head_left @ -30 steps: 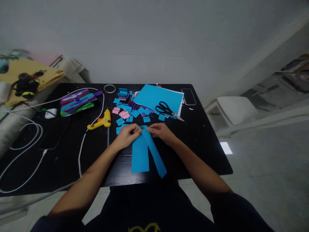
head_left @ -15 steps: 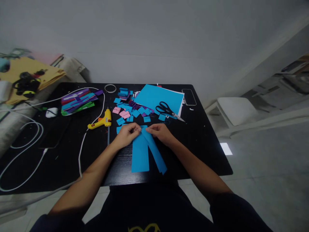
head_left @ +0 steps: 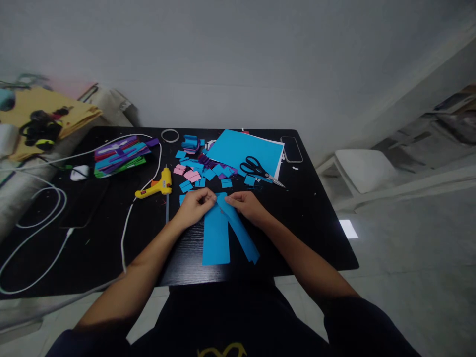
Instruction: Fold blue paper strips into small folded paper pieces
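Two blue paper strips meet at their far ends between my hands. One blue paper strip (head_left: 216, 238) lies straight toward the table's front edge; the other, a folded blue paper strip (head_left: 242, 233), slants to the right. My left hand (head_left: 199, 204) pinches the far end near where the strips meet, thumb and fingers closed. With a pinch at its upper end, my right hand (head_left: 246, 203) holds the slanting strip. Just beyond my hands lie several small blue paper squares (head_left: 226, 183) and some pink paper pieces (head_left: 192, 175).
Black-handled scissors (head_left: 260, 171) rest on a large blue sheet (head_left: 245, 148). Left of my hands are a yellow glue gun (head_left: 159, 185), a stack of coloured strips (head_left: 121, 156) and a white cable (head_left: 128, 218). A phone-shaped outline (head_left: 291, 149) is at the far right.
The slanting strip's lower end has swung slightly right and up, opening a wider gap from the straight strip. Both hands have stayed almost in place.
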A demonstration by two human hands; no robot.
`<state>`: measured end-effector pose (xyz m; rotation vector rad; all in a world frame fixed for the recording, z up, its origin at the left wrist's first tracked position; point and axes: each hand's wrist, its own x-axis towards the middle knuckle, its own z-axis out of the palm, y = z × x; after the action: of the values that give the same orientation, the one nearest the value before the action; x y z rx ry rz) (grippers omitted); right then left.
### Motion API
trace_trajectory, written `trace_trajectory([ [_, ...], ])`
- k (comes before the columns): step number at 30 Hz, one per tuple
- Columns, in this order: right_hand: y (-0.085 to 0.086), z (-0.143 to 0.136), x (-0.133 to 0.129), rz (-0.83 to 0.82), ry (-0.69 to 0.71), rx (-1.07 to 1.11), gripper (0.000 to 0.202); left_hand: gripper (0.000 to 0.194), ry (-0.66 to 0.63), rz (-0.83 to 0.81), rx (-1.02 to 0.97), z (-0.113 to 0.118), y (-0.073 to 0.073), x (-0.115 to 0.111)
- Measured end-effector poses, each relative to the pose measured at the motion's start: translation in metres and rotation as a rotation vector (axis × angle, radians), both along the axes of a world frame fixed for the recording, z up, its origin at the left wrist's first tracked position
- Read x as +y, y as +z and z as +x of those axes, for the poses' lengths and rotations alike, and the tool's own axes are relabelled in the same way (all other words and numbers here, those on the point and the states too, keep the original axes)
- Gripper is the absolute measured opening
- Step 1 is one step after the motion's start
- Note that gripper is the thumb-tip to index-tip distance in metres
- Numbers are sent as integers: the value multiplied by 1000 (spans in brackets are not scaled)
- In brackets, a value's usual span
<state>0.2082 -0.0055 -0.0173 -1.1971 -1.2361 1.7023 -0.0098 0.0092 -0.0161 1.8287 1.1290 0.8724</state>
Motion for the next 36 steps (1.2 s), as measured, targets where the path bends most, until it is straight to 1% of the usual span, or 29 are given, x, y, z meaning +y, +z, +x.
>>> trace_trajectory([
  [4,-2,0,-1,17,7,-23,42,27,-2,-8,6,-2,3,-1],
  [8,-2,-3,-3,40,50,-36,41,30,-1,-47,-4,0,5,-2],
  [12,-5,-6,-4,90,94,-61,40,31,-50,-109,-35,4,3,-4],
  [15,-6,-8,-5,113,101,-83,40,32,-55,-120,-48,7,2,-5],
  [18,-2,-7,-5,78,120,-44,42,33,-23,-123,-74,8,5,-6],
  [21,3,-3,-5,39,129,-30,43,34,40,-163,-119,6,9,-5],
  [25,10,5,-1,65,124,-107,37,36,107,-222,-173,1,14,-2],
  [27,13,9,2,94,139,-148,34,36,114,-235,-172,-2,18,-1],
  [30,18,11,5,154,204,-243,32,33,60,-264,-113,-7,26,-2],
  [33,22,6,6,200,304,-308,30,28,-66,-233,28,-13,36,-4],
  [36,23,-3,5,234,367,-314,29,31,-185,-222,146,-18,42,-8],
])
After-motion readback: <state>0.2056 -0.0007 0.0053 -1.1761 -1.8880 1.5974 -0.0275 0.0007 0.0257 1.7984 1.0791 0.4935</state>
